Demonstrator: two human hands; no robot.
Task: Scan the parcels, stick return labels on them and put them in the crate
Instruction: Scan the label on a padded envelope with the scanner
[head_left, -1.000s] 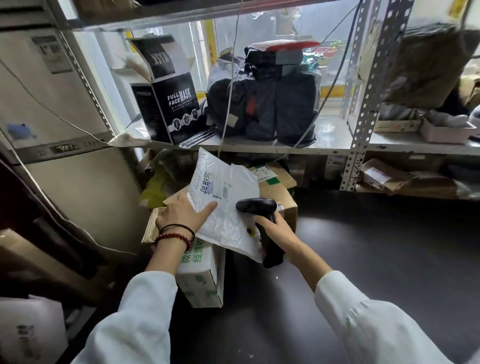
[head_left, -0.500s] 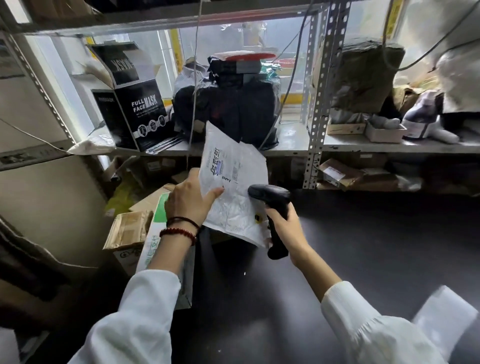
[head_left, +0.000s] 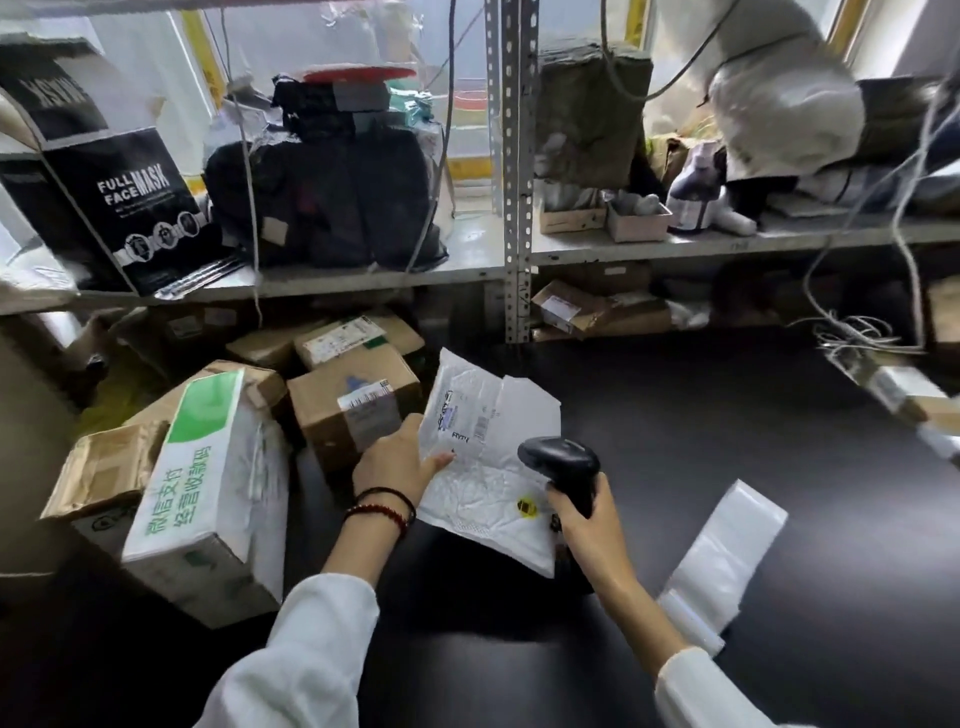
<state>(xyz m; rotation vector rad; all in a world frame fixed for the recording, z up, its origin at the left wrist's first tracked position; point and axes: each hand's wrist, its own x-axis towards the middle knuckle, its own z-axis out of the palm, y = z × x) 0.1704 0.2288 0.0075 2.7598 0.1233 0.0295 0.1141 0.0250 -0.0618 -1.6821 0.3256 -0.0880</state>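
My left hand (head_left: 400, 460) holds a white padded mailer parcel (head_left: 488, 457) by its left edge, thumb on top, above the dark table. The mailer's printed label with barcodes faces up, and a small yellow sticker sits near its lower edge. My right hand (head_left: 582, 512) grips the handle of a black barcode scanner (head_left: 561, 462), whose head hangs over the mailer's right side. A strip of white blank labels (head_left: 727, 556) lies on the table to the right of my right arm.
Cardboard parcels (head_left: 353, 400) and a white and green box (head_left: 208, 483) are piled at the left. A metal shelf (head_left: 519, 249) behind carries a black mask box (head_left: 130, 208), dark bags and small boxes. Loose cables (head_left: 857, 332) hang at the right. No crate is in view.
The view has swung to the right and down. Both hands carried the mailer and scanner lower and rightward over the table, and the label strip came fully into view.
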